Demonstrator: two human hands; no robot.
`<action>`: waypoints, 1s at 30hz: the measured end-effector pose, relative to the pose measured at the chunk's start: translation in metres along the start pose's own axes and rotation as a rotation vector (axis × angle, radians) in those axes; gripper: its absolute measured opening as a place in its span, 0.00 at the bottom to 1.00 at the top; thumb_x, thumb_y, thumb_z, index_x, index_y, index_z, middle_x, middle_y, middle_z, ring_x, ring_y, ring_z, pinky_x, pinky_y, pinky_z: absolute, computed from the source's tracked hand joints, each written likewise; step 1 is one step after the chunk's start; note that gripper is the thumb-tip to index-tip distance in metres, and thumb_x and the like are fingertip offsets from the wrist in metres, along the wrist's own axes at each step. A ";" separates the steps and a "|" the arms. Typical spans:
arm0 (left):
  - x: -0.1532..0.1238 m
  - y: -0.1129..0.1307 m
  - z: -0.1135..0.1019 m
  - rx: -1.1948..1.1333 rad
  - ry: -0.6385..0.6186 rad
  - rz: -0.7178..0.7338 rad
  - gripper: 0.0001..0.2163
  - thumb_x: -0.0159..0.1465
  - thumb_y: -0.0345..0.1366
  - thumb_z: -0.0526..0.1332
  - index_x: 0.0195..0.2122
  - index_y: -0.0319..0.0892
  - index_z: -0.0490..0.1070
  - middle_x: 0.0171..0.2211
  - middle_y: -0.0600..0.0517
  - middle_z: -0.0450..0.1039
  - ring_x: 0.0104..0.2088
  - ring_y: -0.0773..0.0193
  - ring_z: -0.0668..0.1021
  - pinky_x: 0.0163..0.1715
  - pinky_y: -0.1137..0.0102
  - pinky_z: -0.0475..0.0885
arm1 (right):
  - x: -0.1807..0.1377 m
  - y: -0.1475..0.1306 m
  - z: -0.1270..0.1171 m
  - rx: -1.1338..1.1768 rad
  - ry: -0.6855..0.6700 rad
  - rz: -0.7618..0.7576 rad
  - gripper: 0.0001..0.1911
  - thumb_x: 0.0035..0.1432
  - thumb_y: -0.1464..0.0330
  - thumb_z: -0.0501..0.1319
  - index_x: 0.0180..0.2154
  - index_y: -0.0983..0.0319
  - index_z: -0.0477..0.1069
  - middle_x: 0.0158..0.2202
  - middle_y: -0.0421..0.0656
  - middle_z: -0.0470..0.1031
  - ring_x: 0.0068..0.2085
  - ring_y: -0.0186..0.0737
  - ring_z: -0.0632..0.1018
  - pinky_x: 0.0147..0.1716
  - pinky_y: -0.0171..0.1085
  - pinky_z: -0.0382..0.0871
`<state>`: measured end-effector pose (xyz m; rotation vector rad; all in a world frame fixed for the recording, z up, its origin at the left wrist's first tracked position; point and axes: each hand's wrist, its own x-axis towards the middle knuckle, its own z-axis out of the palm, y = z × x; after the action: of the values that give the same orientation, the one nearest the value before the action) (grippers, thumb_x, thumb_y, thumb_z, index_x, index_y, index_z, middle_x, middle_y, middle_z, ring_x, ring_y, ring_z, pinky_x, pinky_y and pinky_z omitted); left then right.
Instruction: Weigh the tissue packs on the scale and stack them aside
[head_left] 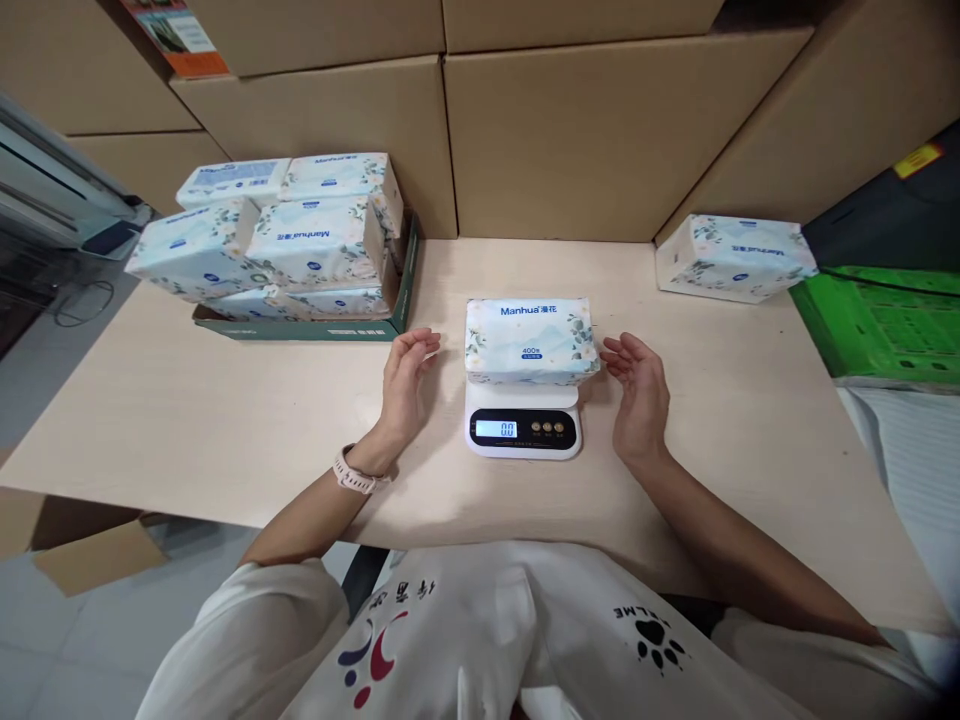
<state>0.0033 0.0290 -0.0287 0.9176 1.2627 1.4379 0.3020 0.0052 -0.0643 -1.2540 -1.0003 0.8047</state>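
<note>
A white and blue tissue pack (pixel 530 340) printed "Manhua" lies on a small white digital scale (pixel 523 430) whose lit display reads 0.0. My left hand (pixel 405 385) hovers just left of the pack, fingers apart and curled, holding nothing. On the pack's right side my right hand (pixel 637 395) is open with the palm turned toward the pack, a small gap between them. A pale watch sits on my left wrist.
A dark green tray (pixel 401 300) at the back left holds several stacked tissue packs (pixel 300 240). One more tissue pack (pixel 731 257) lies at the back right beside a green crate (pixel 877 325). Cardboard boxes (pixel 585 140) wall the back of the pale wooden table (pixel 187 420).
</note>
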 end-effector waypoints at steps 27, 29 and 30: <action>-0.003 0.000 0.001 -0.039 -0.089 -0.063 0.16 0.65 0.53 0.67 0.45 0.48 0.80 0.55 0.47 0.80 0.54 0.55 0.80 0.61 0.57 0.76 | -0.003 -0.001 -0.002 -0.017 0.011 0.017 0.29 0.71 0.43 0.54 0.55 0.55 0.76 0.54 0.46 0.82 0.52 0.45 0.82 0.61 0.54 0.74; -0.003 0.000 0.001 -0.041 -0.087 -0.062 0.16 0.64 0.53 0.67 0.45 0.47 0.80 0.55 0.47 0.80 0.54 0.55 0.80 0.60 0.57 0.76 | -0.003 0.000 -0.002 -0.017 0.010 0.012 0.29 0.71 0.43 0.54 0.55 0.55 0.76 0.54 0.46 0.82 0.52 0.45 0.82 0.61 0.54 0.74; -0.004 0.000 0.001 -0.040 -0.087 -0.063 0.17 0.64 0.53 0.67 0.45 0.47 0.80 0.55 0.46 0.80 0.54 0.55 0.80 0.60 0.57 0.76 | -0.003 0.000 -0.003 -0.017 0.009 0.010 0.29 0.71 0.43 0.54 0.55 0.55 0.76 0.54 0.46 0.82 0.52 0.45 0.82 0.61 0.54 0.74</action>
<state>0.0054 0.0259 -0.0283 0.8959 1.1843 1.3557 0.3034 0.0018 -0.0647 -1.2771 -0.9960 0.7993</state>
